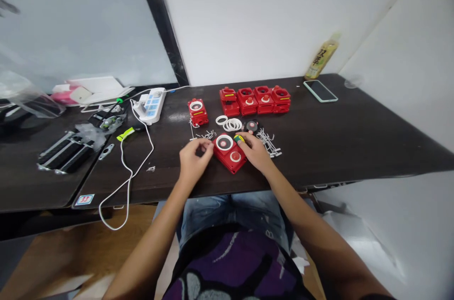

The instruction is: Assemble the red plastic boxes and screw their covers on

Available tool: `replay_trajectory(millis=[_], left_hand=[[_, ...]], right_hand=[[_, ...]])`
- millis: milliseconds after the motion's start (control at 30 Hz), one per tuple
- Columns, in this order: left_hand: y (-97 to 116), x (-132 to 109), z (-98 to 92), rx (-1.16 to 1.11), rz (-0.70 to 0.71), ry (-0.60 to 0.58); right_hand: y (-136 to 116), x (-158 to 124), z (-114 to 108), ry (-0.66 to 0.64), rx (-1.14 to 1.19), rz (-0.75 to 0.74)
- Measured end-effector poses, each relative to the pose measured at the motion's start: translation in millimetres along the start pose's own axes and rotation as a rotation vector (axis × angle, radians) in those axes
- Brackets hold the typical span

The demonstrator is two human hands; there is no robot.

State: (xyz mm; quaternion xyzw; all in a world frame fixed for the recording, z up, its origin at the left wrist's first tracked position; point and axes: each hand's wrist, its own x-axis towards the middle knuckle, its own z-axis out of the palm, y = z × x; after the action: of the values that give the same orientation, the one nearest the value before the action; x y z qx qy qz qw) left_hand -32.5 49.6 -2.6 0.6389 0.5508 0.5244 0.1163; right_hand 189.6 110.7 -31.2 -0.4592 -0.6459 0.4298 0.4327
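A red alarm box (231, 160) lies turned at an angle on the dark table in front of me, with a white ring (224, 142) around its dark round centre and a red dome nearer me. At its left edge, my left hand (195, 157) has thumb and fingertips pinched together; whatever they hold is too small to make out. My right hand (256, 151) rests over the box's right side, its fingers closed around a short green-and-yellow handle (239, 139). Just behind the box lie several loose white rings (232, 124) and a black round part (252, 126).
Several red boxes (264, 100) line up at the back, and another one (197, 111) stands to their left. White metal pins (268, 143) lie to the right. Further out are a phone (321, 91), a bottle (322, 58), a power strip (152, 106) and a white cable (132, 172).
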Motion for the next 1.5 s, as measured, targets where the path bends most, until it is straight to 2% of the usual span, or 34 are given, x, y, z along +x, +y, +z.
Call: replay_trajectory(millis=[100, 233, 367, 600, 767, 933, 1033, 1100, 1300, 1500], left_hand=[[-27.7, 30.5, -9.5, 0.107, -0.034, -0.097], [-51.0, 52.2, -9.4, 0.305, 0.049, -0.246], [-60.8, 53.8, -2.3, 0.419, 0.117, -0.309], [-72.4, 51.2, 1.0, 0.417, 0.078, -0.313], [-56.7, 46.3, -3.3, 0.282, 0.081, -0.2], [-22.6, 22.1, 4.9, -0.074, 0.126, -0.31], [-9.4, 4.4, 10.9, -0.073, 0.172, -0.337], [-7.6, -5.4, 11.7, -0.048, 0.151, -0.325], [-6.6, -29.4, 2.4, -0.041, 0.044, -0.271], [3.9, -43.7, -2.3, -0.026, 0.047, -0.245]], right_hand=[[-1.8, -0.9, 0.5, 0.001, -0.012, -0.002], [-2.0, -1.7, 0.7, 0.01, -0.022, -0.004], [-0.1, -1.6, 1.0, 0.019, -0.064, -0.001], [1.7, -1.4, 2.1, 0.019, -0.11, -0.036], [1.1, -2.0, 2.9, 0.03, -0.112, -0.046], [-2.0, -4.2, 3.0, 0.048, -0.149, -0.053], [-4.5, -6.4, 0.9, 0.041, -0.179, -0.062], [-5.8, -7.8, -2.3, 0.015, -0.196, -0.051], [-8.7, -8.3, -13.8, -0.123, -0.2, 0.029], [-6.2, -9.3, -9.7, -0.129, -0.124, 0.03]])
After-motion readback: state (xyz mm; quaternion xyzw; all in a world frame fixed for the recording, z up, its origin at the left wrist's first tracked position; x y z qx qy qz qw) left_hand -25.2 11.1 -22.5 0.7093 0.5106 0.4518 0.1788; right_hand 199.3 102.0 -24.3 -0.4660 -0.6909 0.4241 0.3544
